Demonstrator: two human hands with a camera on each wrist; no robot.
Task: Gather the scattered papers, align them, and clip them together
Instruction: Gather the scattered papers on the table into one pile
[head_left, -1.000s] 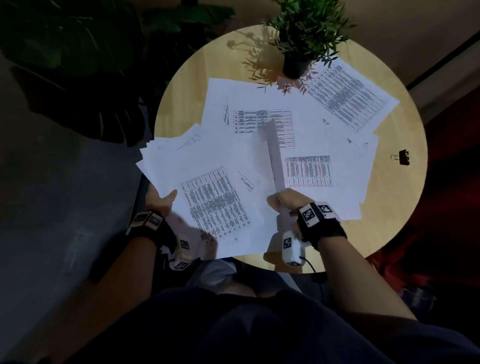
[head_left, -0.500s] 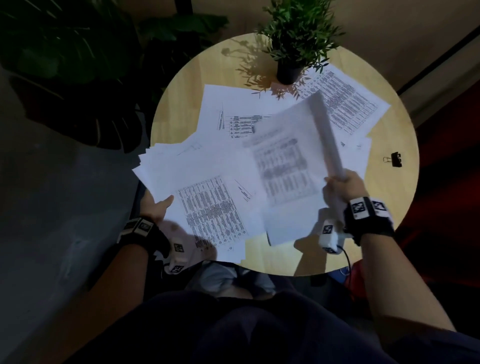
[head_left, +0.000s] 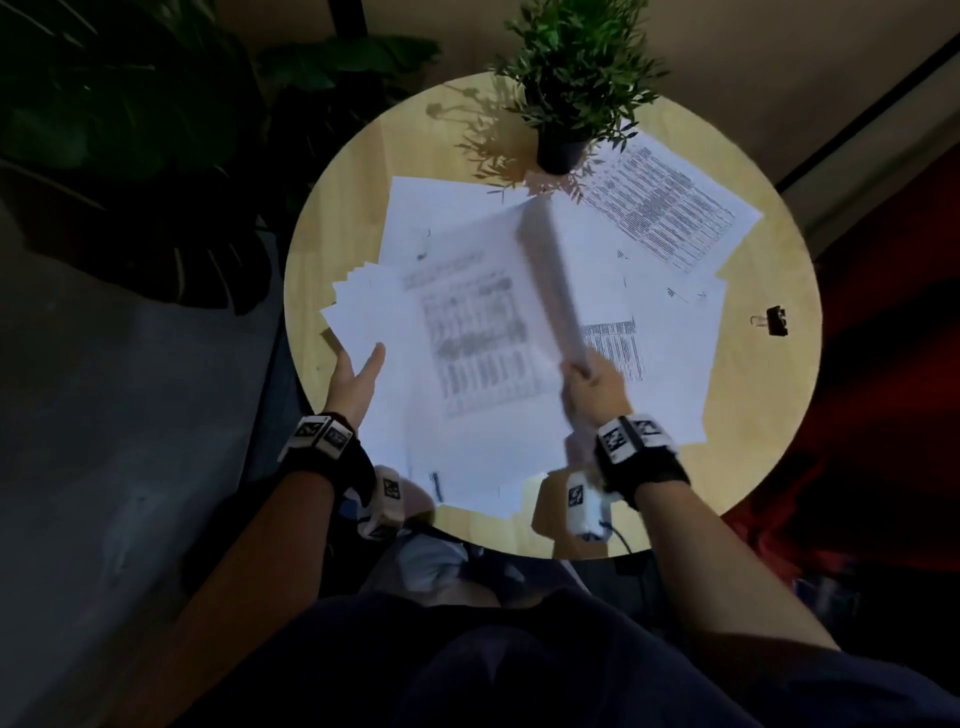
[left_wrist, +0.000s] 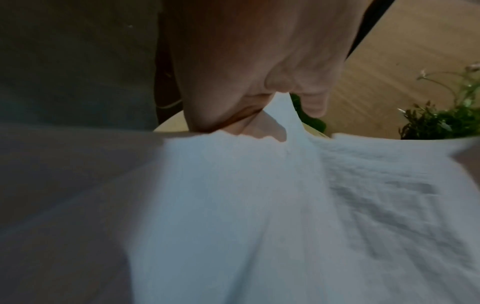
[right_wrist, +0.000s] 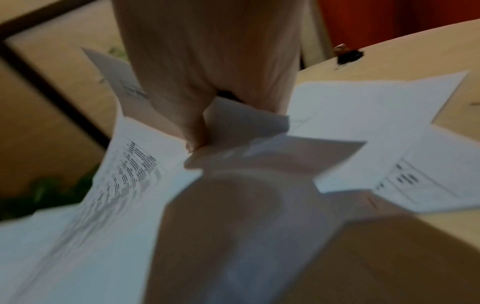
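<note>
White printed papers lie scattered over a round wooden table (head_left: 353, 197). My left hand (head_left: 358, 376) holds a fanned stack of sheets (head_left: 374, 312) at the table's left edge, thumb on top and fingers beneath; the left wrist view shows the stack (left_wrist: 233, 185) running between thumb and fingers (left_wrist: 272, 96). My right hand (head_left: 589, 384) pinches one printed sheet (head_left: 483, 332) by its edge, lifted and blurred above the stack; the right wrist view shows that grip (right_wrist: 207, 123) on the sheet (right_wrist: 124, 185). A black binder clip (head_left: 776, 321) lies at the right rim.
A potted green plant (head_left: 566, 150) stands at the back of the table on the corner of a sheet. Loose sheets lie at the back right (head_left: 670, 213), right (head_left: 670, 374) and back left (head_left: 441, 208). Dark floor and large leaves surround the table.
My right hand went right, took a printed sheet and has swung it back left over the stack. The left hand has shifted the stack farther onto the table.
</note>
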